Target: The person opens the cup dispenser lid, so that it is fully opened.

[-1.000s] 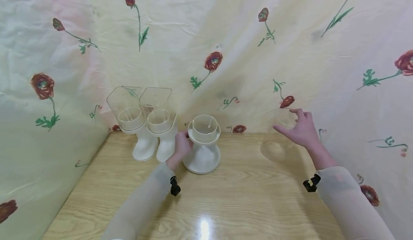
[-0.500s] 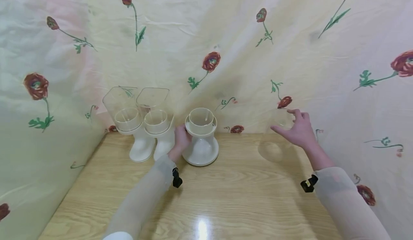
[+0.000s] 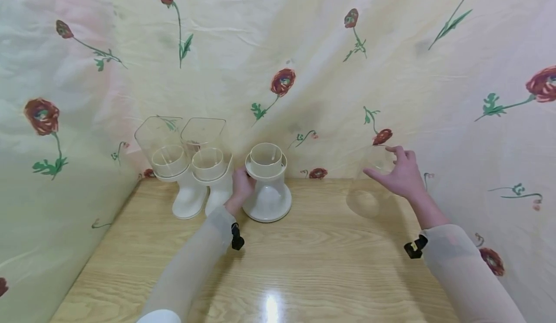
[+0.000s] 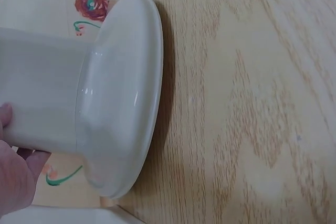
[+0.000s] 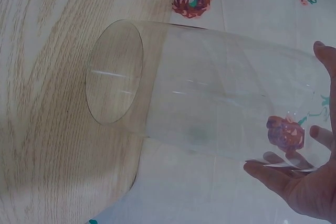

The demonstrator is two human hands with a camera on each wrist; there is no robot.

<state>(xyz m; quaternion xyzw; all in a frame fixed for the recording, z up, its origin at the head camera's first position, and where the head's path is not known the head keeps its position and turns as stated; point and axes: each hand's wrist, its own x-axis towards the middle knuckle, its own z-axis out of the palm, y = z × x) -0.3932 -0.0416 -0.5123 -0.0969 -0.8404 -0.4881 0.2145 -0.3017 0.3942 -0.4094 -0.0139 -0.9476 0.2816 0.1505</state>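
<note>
Two things held: left grip (image 3: pixel 244 183) hugs the white stand (image 3: pixel 267 201), right grip (image 3: pixel 403 173) clasps the clear cylinder (image 5: pixel 205 93), decent gap between, tabletop edge (image 3: pixel 319 180) right behind.

Looking like an indoor, cloth-screened setting, not revealing which room: showing wood-grain tabletop (image 3: pixel 312 270) below the left hand (image 3: pixel 243 186), poppy-printed fabric (image 3: pixel 312 33) behind the right hand (image 3: pixel 402 172).

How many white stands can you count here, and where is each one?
3: the leftmost boot-shaped stand; the second boot-shaped stand, just right of it; and the round-based stand, held by the left hand.
</note>
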